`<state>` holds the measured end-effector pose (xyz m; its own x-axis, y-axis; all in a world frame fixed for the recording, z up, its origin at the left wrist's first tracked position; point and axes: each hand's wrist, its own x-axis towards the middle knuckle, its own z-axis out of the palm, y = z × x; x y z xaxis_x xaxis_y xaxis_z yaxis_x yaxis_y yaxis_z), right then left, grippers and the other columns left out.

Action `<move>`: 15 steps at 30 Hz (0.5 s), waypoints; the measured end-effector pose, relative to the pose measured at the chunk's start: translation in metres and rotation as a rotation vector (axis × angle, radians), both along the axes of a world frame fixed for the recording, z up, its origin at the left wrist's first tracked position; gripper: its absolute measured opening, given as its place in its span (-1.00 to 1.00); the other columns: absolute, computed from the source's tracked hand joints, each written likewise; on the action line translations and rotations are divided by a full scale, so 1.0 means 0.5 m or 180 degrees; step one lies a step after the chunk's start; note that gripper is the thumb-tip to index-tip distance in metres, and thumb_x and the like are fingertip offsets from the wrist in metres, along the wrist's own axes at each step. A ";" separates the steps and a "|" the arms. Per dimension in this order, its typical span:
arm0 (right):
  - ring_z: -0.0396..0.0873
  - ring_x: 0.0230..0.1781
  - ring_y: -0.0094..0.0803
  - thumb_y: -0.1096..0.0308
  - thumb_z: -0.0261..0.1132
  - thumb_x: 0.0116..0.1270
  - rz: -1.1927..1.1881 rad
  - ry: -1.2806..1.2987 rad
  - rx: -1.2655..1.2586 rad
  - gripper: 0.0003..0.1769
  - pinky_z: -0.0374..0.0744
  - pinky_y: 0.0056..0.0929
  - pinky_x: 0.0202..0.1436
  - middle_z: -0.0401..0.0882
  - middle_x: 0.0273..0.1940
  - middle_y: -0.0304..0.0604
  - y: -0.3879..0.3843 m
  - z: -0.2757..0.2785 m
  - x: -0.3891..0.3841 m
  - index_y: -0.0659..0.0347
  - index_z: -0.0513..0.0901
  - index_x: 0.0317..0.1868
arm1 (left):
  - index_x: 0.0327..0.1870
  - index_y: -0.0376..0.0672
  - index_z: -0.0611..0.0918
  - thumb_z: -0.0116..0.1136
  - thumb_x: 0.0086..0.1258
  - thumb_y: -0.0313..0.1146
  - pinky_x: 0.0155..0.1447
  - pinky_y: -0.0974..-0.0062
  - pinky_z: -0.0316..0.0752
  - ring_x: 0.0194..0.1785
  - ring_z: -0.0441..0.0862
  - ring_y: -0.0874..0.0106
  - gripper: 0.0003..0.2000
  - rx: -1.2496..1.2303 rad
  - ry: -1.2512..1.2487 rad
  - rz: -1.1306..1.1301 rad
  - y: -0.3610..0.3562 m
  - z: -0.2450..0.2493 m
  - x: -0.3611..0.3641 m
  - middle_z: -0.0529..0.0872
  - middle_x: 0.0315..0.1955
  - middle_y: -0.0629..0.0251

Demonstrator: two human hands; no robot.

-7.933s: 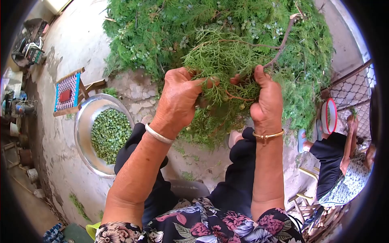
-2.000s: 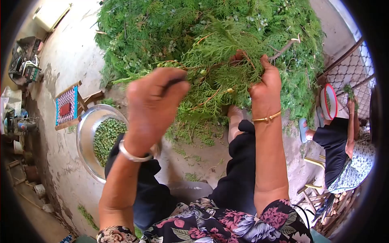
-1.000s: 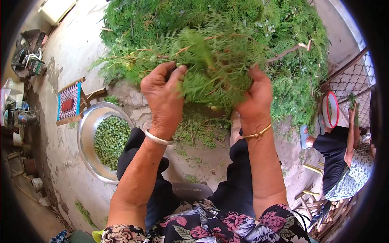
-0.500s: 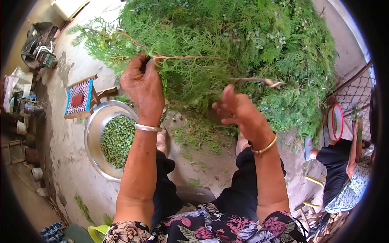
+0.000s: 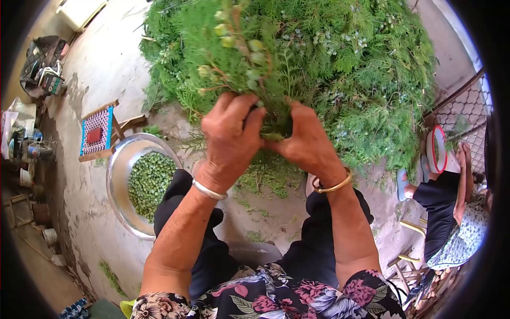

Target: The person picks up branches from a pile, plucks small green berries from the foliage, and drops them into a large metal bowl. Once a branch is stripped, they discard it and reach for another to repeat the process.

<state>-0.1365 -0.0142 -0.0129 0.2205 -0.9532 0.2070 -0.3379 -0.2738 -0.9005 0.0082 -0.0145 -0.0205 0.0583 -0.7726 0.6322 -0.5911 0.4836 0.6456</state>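
In front of me a leafy evergreen branch point(image 5: 247, 50) with pale green cones stands up from between my hands, slightly blurred. My left hand point(image 5: 231, 135), a silver bangle at its wrist, is closed round the lower part of this branch. Close beside it my right hand point(image 5: 311, 141), with a gold bangle, grips the branch's base, thumb pointing left; its fingertips are partly hidden by leaves. Behind both hands rises a big heap of evergreen branches point(image 5: 350, 69) bearing small bluish cones. Many picked green cones point(image 5: 151, 183) lie in a metal basin point(image 5: 118, 199) to the left.
A low woven stool point(image 5: 96, 133) stands behind the basin. On the right, another person point(image 5: 451, 212) sits with a red-rimmed container point(image 5: 440, 149) by a wire mesh fence point(image 5: 467, 109). Loose sprigs point(image 5: 260, 181) litter the concrete floor between my feet.
Both hands have come together at the branch. The branch, earlier stretched sideways in my left hand, now points upward and away. My right hand has closed from an open pose.
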 end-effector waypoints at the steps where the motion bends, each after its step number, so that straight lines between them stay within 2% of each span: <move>1: 0.59 -0.26 -0.31 0.53 0.35 -0.02 0.0239 -0.0072 0.0129 -0.58 0.52 -0.39 -0.12 0.61 -0.28 0.10 -0.003 -0.006 0.001 0.42 0.51 -0.08 | -0.31 -0.28 0.62 0.25 0.04 -0.58 -0.36 0.41 0.47 -0.45 0.60 0.23 -0.84 -0.0043 -0.0001 -0.0106 0.001 -0.003 -0.006 0.60 -0.46 0.13; 2: 0.59 -0.26 -0.31 0.53 0.35 -0.02 0.0247 -0.0061 0.0131 -0.58 0.52 -0.39 -0.12 0.61 -0.28 0.10 -0.001 -0.010 0.002 0.42 0.51 -0.08 | -0.31 -0.29 0.63 0.27 0.05 -0.59 -0.35 0.49 0.46 -0.44 0.62 0.31 -0.84 -0.0085 -0.0003 -0.0206 0.001 -0.004 -0.009 0.62 -0.46 0.15; 4: 0.58 -0.27 -0.34 0.65 0.19 -0.04 -0.0088 -0.0524 0.0409 -0.64 0.50 -0.44 -0.14 0.62 -0.33 0.03 0.005 -0.016 0.005 0.40 0.53 -0.14 | -0.31 -0.32 0.63 0.26 0.07 -0.60 -0.33 0.51 0.48 -0.44 0.62 0.38 -0.85 0.0079 -0.0062 -0.0189 0.000 0.001 -0.012 0.64 -0.45 0.16; 6: 0.57 -0.29 -0.39 0.66 0.18 0.00 -0.0124 -0.0681 0.0145 -0.67 0.49 -0.47 -0.15 0.63 -0.33 -0.01 0.005 -0.029 0.008 0.40 0.55 -0.14 | -0.27 -0.32 0.61 0.25 0.05 -0.56 -0.34 0.39 0.48 -0.45 0.62 0.25 -0.80 0.0461 0.0696 -0.0395 -0.003 0.003 -0.014 0.63 -0.48 0.14; 7: 0.55 -0.31 -0.44 0.68 0.18 0.03 -0.0175 -0.0842 -0.0117 -0.70 0.48 -0.49 -0.16 0.64 -0.33 -0.04 0.005 -0.030 0.011 0.40 0.56 -0.15 | -0.27 -0.32 0.61 0.25 0.05 -0.56 -0.34 0.39 0.48 -0.45 0.62 0.25 -0.80 0.0463 0.0697 -0.0391 -0.002 0.007 -0.013 0.63 -0.48 0.14; 9: 0.52 -0.30 -0.51 0.69 0.15 0.09 -0.0127 -0.0819 -0.0004 -0.73 0.48 -0.51 -0.17 0.64 -0.33 -0.09 0.009 -0.007 0.013 0.39 0.57 -0.15 | -0.25 -0.37 0.61 0.22 0.14 -0.55 -0.34 0.49 0.52 -0.44 0.64 0.38 -0.84 0.1369 0.1619 -0.0486 -0.001 0.021 -0.007 0.68 -0.45 0.22; 10: 0.50 -0.30 -0.57 0.70 0.13 0.14 -0.0085 -0.0798 0.0104 -0.75 0.48 -0.52 -0.17 0.65 -0.32 -0.13 0.010 0.002 0.014 0.39 0.58 -0.16 | -0.25 -0.37 0.61 0.22 0.14 -0.55 -0.34 0.49 0.52 -0.44 0.64 0.38 -0.84 0.1370 0.1620 -0.0484 -0.002 0.024 -0.002 0.68 -0.45 0.22; 12: 0.49 -0.30 -0.60 0.68 0.13 0.18 -0.0075 -0.0766 -0.0074 -0.77 0.47 -0.54 -0.17 0.65 -0.32 -0.16 0.007 0.000 0.012 0.38 0.59 -0.15 | -0.27 -0.39 0.61 0.18 0.22 -0.53 -0.32 0.59 0.57 -0.42 0.64 0.48 -0.88 0.2111 0.3949 -0.1172 -0.010 0.030 0.012 0.69 -0.39 0.25; 14: 0.48 -0.31 -0.63 0.66 0.14 0.23 -0.0057 -0.0734 -0.0255 -0.80 0.47 -0.55 -0.18 0.66 -0.31 -0.19 0.003 -0.007 0.012 0.37 0.60 -0.14 | -0.26 -0.37 0.61 0.13 0.26 -0.54 -0.33 0.61 0.60 -0.42 0.65 0.47 -0.90 0.2171 0.4053 -0.1297 -0.015 0.035 0.024 0.68 -0.40 0.21; 15: 0.47 -0.31 -0.63 0.63 0.16 0.24 -0.0214 -0.0802 -0.0156 -0.81 0.47 -0.56 -0.18 0.66 -0.31 -0.22 0.002 -0.013 0.010 0.36 0.61 -0.14 | -0.26 -0.38 0.61 0.12 0.26 -0.55 -0.34 0.61 0.60 -0.41 0.66 0.46 -0.90 0.2096 0.3791 -0.1175 -0.014 0.043 0.026 0.68 -0.40 0.20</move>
<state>-0.1313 -0.0134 -0.0192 0.0925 -0.9514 0.2936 -0.1235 -0.3035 -0.9448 0.0211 -0.0213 0.0010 0.0266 -0.9912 -0.1299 0.5543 -0.0935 0.8271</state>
